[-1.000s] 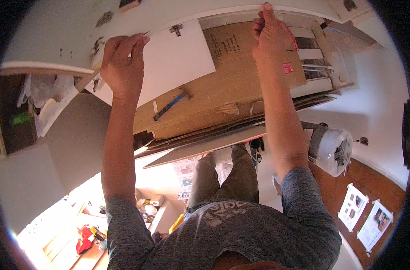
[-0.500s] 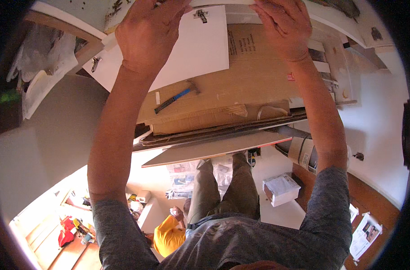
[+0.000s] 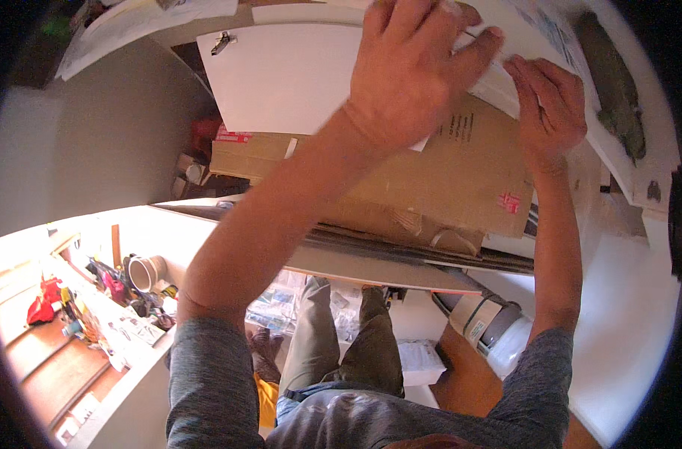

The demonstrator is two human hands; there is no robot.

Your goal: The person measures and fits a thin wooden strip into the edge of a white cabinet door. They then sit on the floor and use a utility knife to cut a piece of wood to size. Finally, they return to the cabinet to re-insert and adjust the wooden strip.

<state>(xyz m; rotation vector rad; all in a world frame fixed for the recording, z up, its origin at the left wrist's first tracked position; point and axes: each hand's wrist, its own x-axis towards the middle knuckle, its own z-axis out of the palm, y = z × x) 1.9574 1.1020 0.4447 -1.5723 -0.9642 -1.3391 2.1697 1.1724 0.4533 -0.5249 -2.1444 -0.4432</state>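
Left hand (image 3: 412, 71), fingers spread, presses flat on a white panel (image 3: 289, 78) at twelve o'clock, above a brown cardboard box (image 3: 461, 172). Right hand (image 3: 550, 105) at two o'clock pinches the panel's far edge, fingers together.

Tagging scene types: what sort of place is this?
Probably a home workshop or a room under renovation: flat cardboard boxes and white panels stacked on a worktop, a cluttered shelf of odds and ends, a pipe section.

White panel (image 3: 281, 82) top cut off
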